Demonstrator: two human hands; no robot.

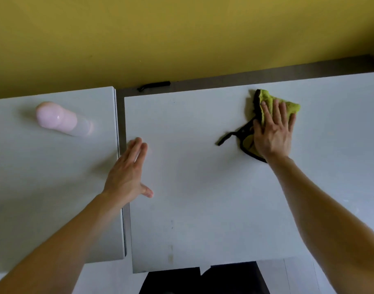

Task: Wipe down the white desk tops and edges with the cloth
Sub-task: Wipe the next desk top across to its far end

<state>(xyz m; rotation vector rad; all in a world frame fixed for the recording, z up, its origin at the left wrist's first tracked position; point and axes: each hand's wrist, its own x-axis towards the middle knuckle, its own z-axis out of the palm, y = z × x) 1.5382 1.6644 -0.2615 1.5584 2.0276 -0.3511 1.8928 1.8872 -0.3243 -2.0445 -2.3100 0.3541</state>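
Cloth [289, 107], fuzzy green, black-edged, under flat R hand [273, 134]; L hand [126, 172] flat, empty

open white desk [203, 187] between both hands, pink bottle [63, 119] lying on left desk [43, 187], gap [121, 124] between desks

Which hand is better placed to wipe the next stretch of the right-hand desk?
Right. The right hand presses flat on the green cloth near the far edge of the right-hand desk. The left hand is open and empty by the gap between desks, away from the cloth.
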